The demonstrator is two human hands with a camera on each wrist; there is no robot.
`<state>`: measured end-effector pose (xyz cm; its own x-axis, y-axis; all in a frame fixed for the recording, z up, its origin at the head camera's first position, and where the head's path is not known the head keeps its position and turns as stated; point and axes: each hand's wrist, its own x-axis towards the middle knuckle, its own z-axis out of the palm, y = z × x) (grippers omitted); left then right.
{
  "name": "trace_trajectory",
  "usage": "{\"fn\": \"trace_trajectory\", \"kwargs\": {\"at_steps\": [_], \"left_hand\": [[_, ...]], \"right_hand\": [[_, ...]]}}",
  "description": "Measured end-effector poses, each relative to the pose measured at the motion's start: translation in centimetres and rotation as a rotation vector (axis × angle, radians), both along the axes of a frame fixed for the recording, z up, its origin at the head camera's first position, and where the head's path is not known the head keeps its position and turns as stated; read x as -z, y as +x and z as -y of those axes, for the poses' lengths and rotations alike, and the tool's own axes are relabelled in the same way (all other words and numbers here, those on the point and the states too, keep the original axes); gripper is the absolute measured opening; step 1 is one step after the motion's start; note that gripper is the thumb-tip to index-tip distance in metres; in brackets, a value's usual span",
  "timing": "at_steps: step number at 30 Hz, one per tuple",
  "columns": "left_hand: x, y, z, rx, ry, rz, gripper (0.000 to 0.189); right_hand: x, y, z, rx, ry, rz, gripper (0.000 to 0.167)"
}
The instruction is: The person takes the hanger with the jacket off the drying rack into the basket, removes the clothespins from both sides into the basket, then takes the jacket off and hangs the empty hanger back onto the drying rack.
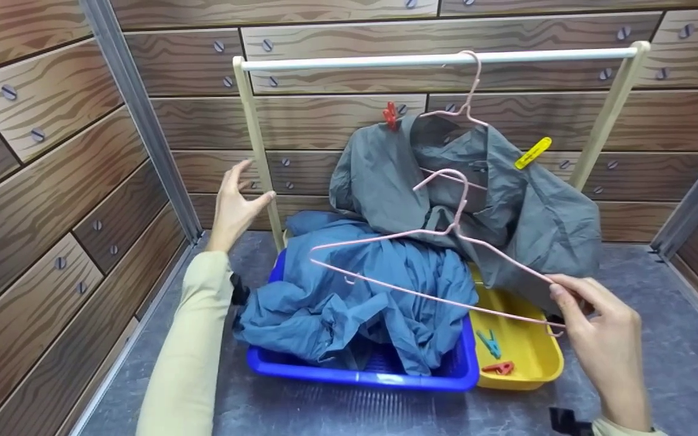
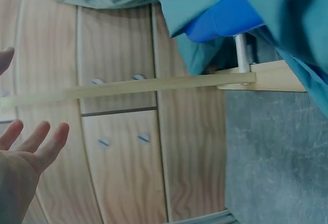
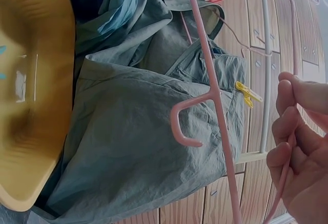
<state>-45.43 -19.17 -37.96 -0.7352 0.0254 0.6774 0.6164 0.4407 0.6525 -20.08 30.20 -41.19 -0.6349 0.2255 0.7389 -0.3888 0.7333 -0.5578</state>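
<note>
My right hand (image 1: 606, 333) pinches one end of a pink clothes hanger (image 1: 385, 236), its hook upward, in front of the laundry. In the right wrist view the fingers (image 3: 287, 121) curl round the hanger's wire. My left hand (image 1: 237, 209) is raised with nothing in it, fingers and thumb spread, beside the rack's left post (image 1: 258, 139). Behind the held hanger, a grey shirt (image 1: 379, 175) hangs on another pink hanger (image 1: 473, 85), with a red clothespin (image 1: 391, 115) and a yellow clothespin (image 1: 532, 153) at its shoulders. Blue cloth (image 1: 349, 303) is heaped in a blue basket (image 1: 361, 376).
The rack's white rail (image 1: 349, 62) spans the back, before a wood-patterned wall (image 1: 337, 121). Right of the basket sits a yellow tray (image 1: 543, 357) with a teal clothespin (image 1: 490, 344) and a red clothespin (image 1: 499, 367). The grey shirt's lower part hangs over the tray's back.
</note>
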Motion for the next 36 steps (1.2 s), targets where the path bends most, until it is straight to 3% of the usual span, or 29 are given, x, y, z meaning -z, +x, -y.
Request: {"fn": "trace_trajectory", "kwargs": {"at_steps": [5, 9, 16, 21, 25, 36], "left_hand": [[0.1, -1.0, -0.1, 0.027, 0.084, 0.147, 0.082], [0.3, -1.5, -0.2, 0.028, 0.151, 0.201, 0.071], [-0.2, -2.5, -1.2, -0.001, 0.202, 0.150, 0.042], [-0.2, -3.0, -1.7, -0.094, 0.154, 0.147, 0.028], [-0.2, -3.1, -1.9, -0.151, 0.118, 0.145, 0.024], [0.0, -3.0, -1.6, -0.158, 0.115, 0.155, 0.024]], "right_hand": [[0.4, 0.0, 0.3, -0.035, -0.001, -0.015, 0.023], [0.5, 0.1, 0.6, -0.034, 0.012, 0.006, 0.022], [0.2, -0.2, 0.4, -0.046, 0.025, -0.018, 0.023], [0.4, -0.2, 0.2, -0.050, 0.036, -0.027, 0.025], [0.5, -0.2, 0.2, -0.059, 0.033, -0.033, 0.025], [-0.3, -0.2, 1.0, 0.006, 0.030, 0.040, 0.019]]}}
